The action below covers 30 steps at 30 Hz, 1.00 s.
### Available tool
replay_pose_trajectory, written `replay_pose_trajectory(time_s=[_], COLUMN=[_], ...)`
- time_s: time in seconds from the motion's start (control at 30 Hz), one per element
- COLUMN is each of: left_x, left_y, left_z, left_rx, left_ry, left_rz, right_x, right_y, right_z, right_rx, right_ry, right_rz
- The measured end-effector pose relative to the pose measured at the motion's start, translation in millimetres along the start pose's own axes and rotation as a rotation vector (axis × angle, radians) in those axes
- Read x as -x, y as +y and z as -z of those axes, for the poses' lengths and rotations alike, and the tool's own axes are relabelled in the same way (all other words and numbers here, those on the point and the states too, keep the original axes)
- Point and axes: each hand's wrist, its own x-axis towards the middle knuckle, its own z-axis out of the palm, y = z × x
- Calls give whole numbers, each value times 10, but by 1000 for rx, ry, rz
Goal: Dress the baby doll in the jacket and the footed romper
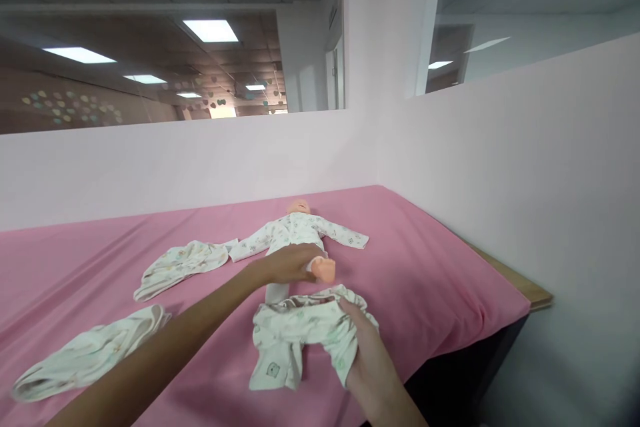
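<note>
A baby doll (300, 207) lies on its back on the pink sheet, its head toward the wall, dressed in a white printed long-sleeved top (297, 228). My left hand (290, 263) is closed around one of the doll's lower legs, with the bare foot (325, 269) poking out past it. Bunched white printed baby trousers (300, 323) are gripped at their right side by my right hand (370, 353), thumb on top and fingers hidden by the cloth. Their waist opening faces the doll, just below the raised foot.
Two more printed baby garments lie to the left: one garment (183, 265) beside the doll's sleeve, another folded garment (90, 350) nearer me. The pink sheet (420, 260) covers a table with a wooden edge (520, 283) at right. White walls (200, 160) with windows stand behind and right.
</note>
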Motion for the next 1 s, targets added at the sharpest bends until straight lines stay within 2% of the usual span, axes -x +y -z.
replay_pose_trajectory(time_s=[0.07,0.17,0.27,0.33,0.43,0.57,0.63,0.73,0.8,0.87,0.93,1.0], left_x=[20,37,36,28,16,97,219,465,609,692,699,645], left_y=[44,106,143,151,145,178,272,545,764,944,1047,1081], left_z=[-160,-413,-582,-629,-605,-420,-295,-185,-216,-324,-461,-578], left_rx=[-125,-360,-501,-511,-400,-144,66,371,401,349,291,231], left_ry=[0,25,20,4,-21,5,11,75,114,114,132,170], left_rz=[-72,-130,-126,-116,-99,-38,64,287,326,317,337,387], right_x=[-34,-16,17,3,-70,-127,-112,-90,-101,-126,-145,-149], right_y=[-117,-217,-191,-125,-10,67,66,58,61,68,73,73], right_z=[-24,-57,-84,-103,-141,-201,-220,-220,-203,-184,-172,-171], right_rx=[-23,-11,29,47,65,53,61,97,123,154,169,166], right_ry=[-8,-65,-54,-25,-1,-10,-15,6,48,73,62,44], right_rz=[48,23,-18,-31,-55,-40,-25,-30,-81,-154,-178,-143])
